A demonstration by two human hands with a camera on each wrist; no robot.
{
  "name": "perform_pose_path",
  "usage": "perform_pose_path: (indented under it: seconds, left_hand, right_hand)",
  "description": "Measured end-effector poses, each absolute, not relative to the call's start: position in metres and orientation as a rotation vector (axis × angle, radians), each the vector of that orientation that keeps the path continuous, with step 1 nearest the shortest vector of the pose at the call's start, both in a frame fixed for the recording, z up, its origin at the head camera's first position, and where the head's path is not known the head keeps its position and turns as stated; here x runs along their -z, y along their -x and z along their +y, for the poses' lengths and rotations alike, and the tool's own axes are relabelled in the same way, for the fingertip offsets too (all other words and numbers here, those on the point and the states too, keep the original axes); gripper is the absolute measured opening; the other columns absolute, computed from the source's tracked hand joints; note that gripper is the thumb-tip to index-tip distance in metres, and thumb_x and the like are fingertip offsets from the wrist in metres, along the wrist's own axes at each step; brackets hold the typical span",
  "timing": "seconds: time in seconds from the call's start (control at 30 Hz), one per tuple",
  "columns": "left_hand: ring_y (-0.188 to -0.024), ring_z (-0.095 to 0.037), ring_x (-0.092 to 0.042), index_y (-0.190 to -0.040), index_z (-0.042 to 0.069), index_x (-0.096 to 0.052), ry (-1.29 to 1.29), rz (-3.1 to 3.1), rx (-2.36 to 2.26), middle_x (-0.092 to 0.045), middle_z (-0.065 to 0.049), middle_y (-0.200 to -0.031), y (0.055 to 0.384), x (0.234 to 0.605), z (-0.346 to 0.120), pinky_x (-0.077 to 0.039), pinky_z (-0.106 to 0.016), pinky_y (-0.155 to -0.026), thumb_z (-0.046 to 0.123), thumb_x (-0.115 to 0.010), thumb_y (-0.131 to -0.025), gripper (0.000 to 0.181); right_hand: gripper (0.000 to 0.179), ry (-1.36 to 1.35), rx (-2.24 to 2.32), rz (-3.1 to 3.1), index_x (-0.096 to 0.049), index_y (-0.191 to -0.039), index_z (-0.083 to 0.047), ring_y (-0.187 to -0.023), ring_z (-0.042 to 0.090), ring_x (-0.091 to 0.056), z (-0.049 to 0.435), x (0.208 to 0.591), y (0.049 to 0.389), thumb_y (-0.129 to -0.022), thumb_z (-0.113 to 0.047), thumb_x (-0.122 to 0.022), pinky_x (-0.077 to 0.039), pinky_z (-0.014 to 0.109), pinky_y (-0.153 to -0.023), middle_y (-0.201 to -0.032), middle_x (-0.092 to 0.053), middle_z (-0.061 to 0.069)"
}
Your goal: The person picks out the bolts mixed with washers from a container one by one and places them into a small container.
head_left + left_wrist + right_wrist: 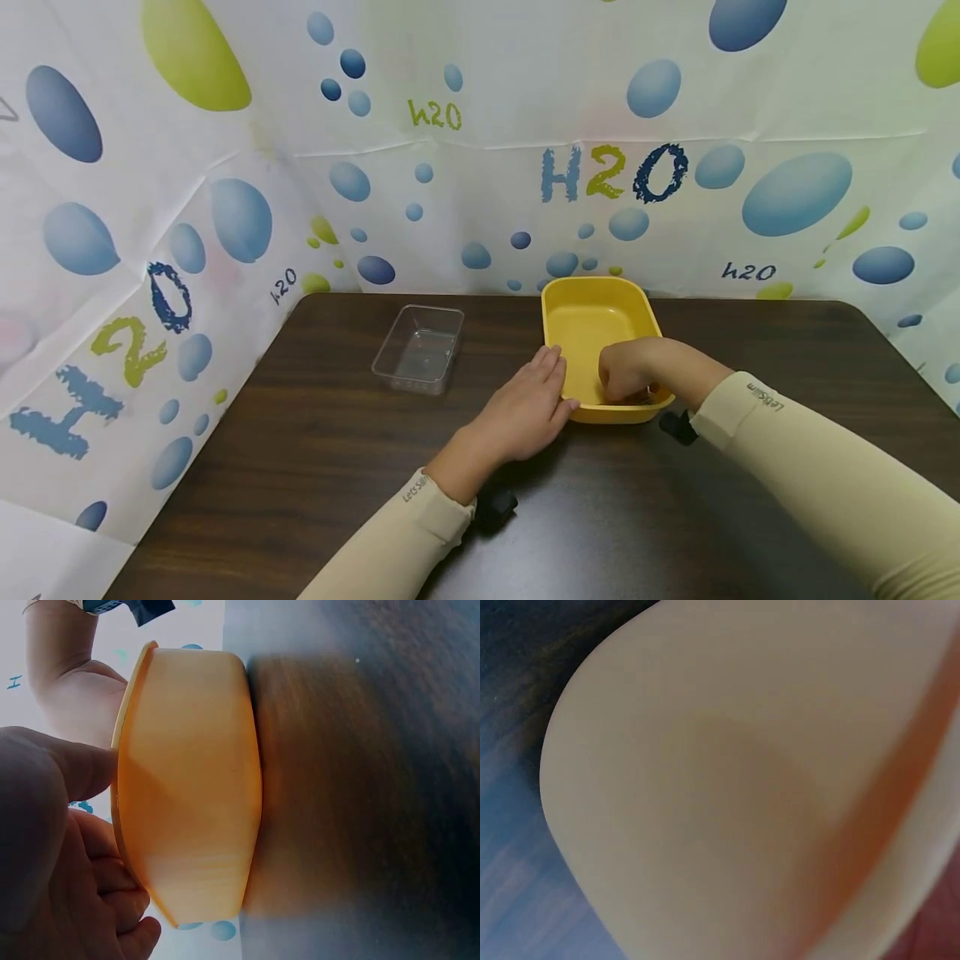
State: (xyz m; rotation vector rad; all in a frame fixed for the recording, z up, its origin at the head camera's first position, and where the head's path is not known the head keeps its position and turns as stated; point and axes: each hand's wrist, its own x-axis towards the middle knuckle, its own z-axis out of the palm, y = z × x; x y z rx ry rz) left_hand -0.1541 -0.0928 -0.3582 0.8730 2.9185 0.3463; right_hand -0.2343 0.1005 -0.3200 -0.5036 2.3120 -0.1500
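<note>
A yellow plastic tub (592,308) stands on the table. My left hand (525,408) lies along its left rim, fingers extended and thumb at the near left corner; the left wrist view has the thumb and fingers (94,892) against the rim of the tub (187,787). My right hand (633,367) reaches down into the near end of the tub, knuckles bent and fingertips hidden. Small dark, shiny items (645,395) show beside it at the tub's near right corner. I cannot tell whether the right hand holds any of them. In the right wrist view the tub's wall (690,787) fills most of the picture.
A clear plastic container (420,350) sits on the dark wooden table (315,467), left of the tub. A white sheet (480,200) with blue and green spots hangs behind the table and along its left side.
</note>
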Motion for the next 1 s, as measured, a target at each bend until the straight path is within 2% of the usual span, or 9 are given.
perform_pose_path:
  seconds: [0.13, 0.4, 0.57, 0.8, 1.0]
  left_hand:
    - [-0.153, -0.024, -0.01, -0.154, -0.001, -0.024, -0.871, 2.921, -0.342, -0.015, -0.015, -0.164, 0.1538, 0.3584, -0.0928, -0.016, -0.037, -0.123, 0.041, -0.035, -0.106, 0.064]
    - [-0.153, -0.024, -0.01, -0.154, 0.0, -0.025, -0.866, 2.929, -0.329, -0.016, -0.014, -0.164, 0.1535, 0.3591, -0.0922, -0.017, -0.037, -0.123, 0.041, -0.035, -0.106, 0.064]
    - [-0.153, -0.024, -0.01, -0.155, 0.001, -0.025, -0.863, 2.93, -0.323, -0.015, -0.013, -0.164, 0.1539, 0.3583, -0.092, -0.016, -0.037, -0.123, 0.042, -0.034, -0.106, 0.064]
    - [-0.153, -0.024, -0.01, -0.154, 0.0, -0.026, -0.867, 2.93, -0.327, -0.015, -0.014, -0.164, 0.1537, 0.3572, -0.0926, -0.017, -0.037, -0.123, 0.042, -0.034, -0.106, 0.064]
    - [-0.153, -0.024, -0.01, -0.154, 0.0, -0.025, -0.87, 2.923, -0.346, -0.014, -0.014, -0.164, 0.1541, 0.3581, -0.0937, -0.017, -0.037, -0.123, 0.042, -0.034, -0.106, 0.064]
  right_hand:
    - [0.004, 0.497, 0.176, 2.291, -0.071, -0.086, -0.013, -0.064, 0.017, -0.054, 0.1012, 0.3229, 0.2338, -0.085, -0.012, -0.066, -0.052, 0.031, -0.058, -0.075, -0.058, 0.003]
    - [0.013, 0.481, 0.209, 2.277, -0.068, -0.094, -0.017, -0.074, 0.022, -0.059, 0.1009, 0.3274, 0.2344, -0.085, -0.007, -0.069, -0.057, 0.035, -0.062, -0.091, -0.06, 0.006]
    - [0.018, 0.509, 0.238, 2.261, -0.068, -0.093, -0.016, -0.074, 0.02, -0.059, 0.1015, 0.3273, 0.2359, -0.083, -0.001, -0.068, -0.058, 0.033, -0.061, -0.091, -0.059, 0.005]
    - [0.02, 0.608, 0.315, 2.294, -0.073, -0.084, -0.011, -0.056, 0.014, -0.059, 0.1013, 0.3262, 0.2377, -0.08, 0.007, -0.068, -0.057, 0.029, -0.055, -0.081, -0.068, 0.008]
    - [0.02, 0.621, 0.343, 2.314, -0.075, -0.087, -0.01, -0.062, 0.014, -0.062, 0.1007, 0.3252, 0.2374, -0.08, 0.008, -0.068, -0.058, 0.029, -0.06, -0.083, -0.069, 0.007]
